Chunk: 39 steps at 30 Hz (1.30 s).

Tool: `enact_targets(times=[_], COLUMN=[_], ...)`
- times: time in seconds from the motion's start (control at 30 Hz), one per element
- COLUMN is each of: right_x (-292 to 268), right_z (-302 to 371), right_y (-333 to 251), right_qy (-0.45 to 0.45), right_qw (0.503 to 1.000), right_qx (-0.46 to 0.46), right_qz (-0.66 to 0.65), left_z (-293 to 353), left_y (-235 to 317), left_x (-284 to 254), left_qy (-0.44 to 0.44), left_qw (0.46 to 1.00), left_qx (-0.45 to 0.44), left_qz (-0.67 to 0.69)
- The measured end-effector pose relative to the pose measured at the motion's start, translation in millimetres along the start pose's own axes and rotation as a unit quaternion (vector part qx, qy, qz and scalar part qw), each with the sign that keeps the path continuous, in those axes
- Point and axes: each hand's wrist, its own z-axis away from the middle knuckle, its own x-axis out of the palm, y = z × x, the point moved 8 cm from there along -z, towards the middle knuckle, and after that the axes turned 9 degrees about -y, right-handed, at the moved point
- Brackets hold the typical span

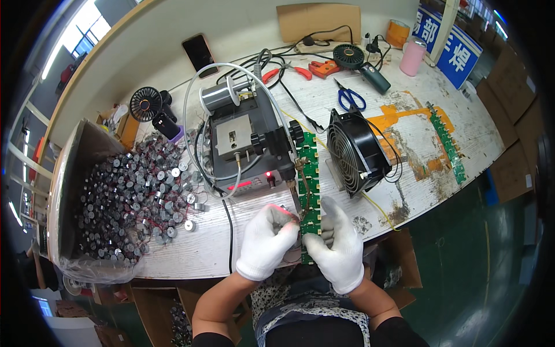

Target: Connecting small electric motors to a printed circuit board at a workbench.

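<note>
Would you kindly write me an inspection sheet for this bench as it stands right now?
Surface: white worktable, scuffed, with orange tape patches.
Job's things: green circuit board strip under both hands; soldering machine behind it.
Clutter: heap of small round metal parts, scissors, pliers, pink cup, two small fans, phone.
Hands: left hand and right hand in white gloves, fingers on the board.
Cables: black cable runs off the front edge; more are tangled at the back.
Surroundings: black fan beside the board; cardboard boxes below.
</note>
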Motion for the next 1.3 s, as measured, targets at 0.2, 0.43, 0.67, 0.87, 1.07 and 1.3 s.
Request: enact_targets(times=[0.2,0.43,0.67,0.87,1.07,1.3], right_x=[1,2,1,0,0,0], right_z=[-1,3,9,13,15,13], right_y=[3,17,15,9,9,10], right_qy=[-0.006,-0.003,0.007,0.001,0.005,0.009], right_qw=[1.0,1.0,1.0,1.0,1.0,1.0], right_qx=[0.01,0.022,0.0,0.012,0.007,0.003], right_qz=[-0.001,-0.014,0.004,0.023,0.029,0.022], left_z=[-2,-1,2,6,8,-1], left_y=[3,-3,11,27,43,42], left_x=[0,-2,-1,4,7,6], left_qy=[0.001,-0.001,-0.024,-0.024,0.0,-0.026], left_qw=[1.0,0.999,0.995,0.981,0.953,0.956], left_qx=[0.015,-0.007,0.006,0.056,0.139,0.114], left_qz=[-0.025,-0.036,-0.096,-0.186,-0.268,-0.269])
